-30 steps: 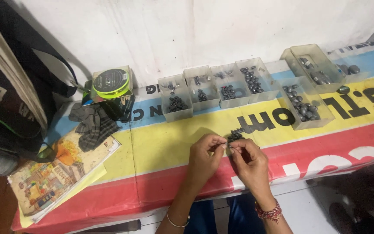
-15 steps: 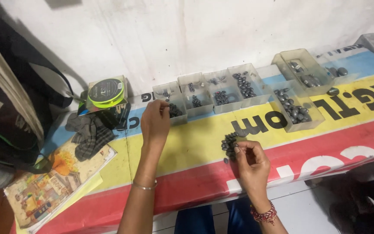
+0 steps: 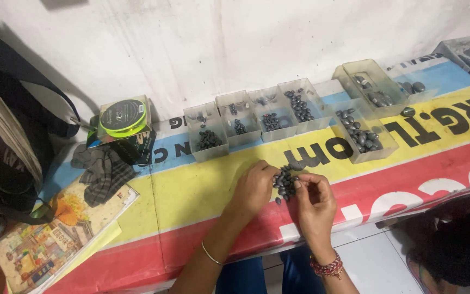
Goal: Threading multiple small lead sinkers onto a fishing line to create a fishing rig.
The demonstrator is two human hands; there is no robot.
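Note:
A small heap of dark grey oval lead weights (image 3: 285, 182) lies on the yellow band of the banner-covered table (image 3: 191, 196). My left hand (image 3: 254, 188) rests at the heap's left side, its fingertips touching the weights. My right hand (image 3: 315, 201) is at the heap's right side, fingers pinched together over a weight at the pile's edge. Behind the heap stands a row of small clear plastic boxes (image 3: 257, 115) holding more dark weights, sorted by size. A bangle sits on my left wrist and a red beaded bracelet on my right.
Two larger clear boxes (image 3: 366, 130) of bigger weights stand at the right. A spool of green line (image 3: 123, 117) sits on a dark box at the left, next to a checked cloth (image 3: 104, 171) and a colourful picture book (image 3: 50, 239). A dark bag (image 3: 6, 141) hangs at far left.
My left hand, which had reached out to the small boxes at the back, has come back to the heap of weights beside my right hand.

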